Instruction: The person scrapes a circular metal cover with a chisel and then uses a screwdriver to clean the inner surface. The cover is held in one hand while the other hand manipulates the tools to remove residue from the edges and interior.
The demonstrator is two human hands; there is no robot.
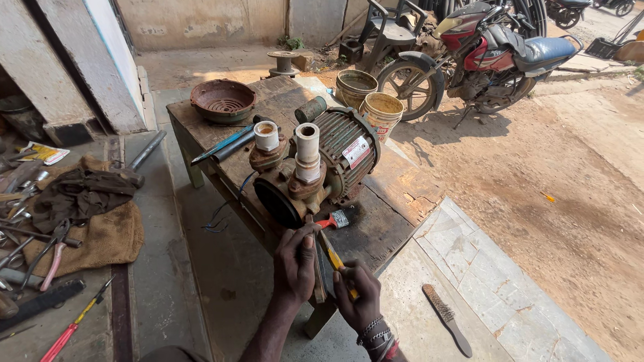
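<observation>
While both hands (293, 258) work tools, motor's label (356, 151) (white/red rect.) faces up.

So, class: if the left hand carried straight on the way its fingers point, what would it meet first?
Probably the dark round end plate of the pump motor; the left hand points up towards it, though depth is unclear.

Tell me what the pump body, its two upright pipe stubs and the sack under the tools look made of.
Pump body: likely cast iron, rust-brown, rough, dull.
Pipe stubs: probably white plastic, smooth, matte, grimy rims.
Sack: coarse woven jute-like cloth, tan, visible weave.
</observation>
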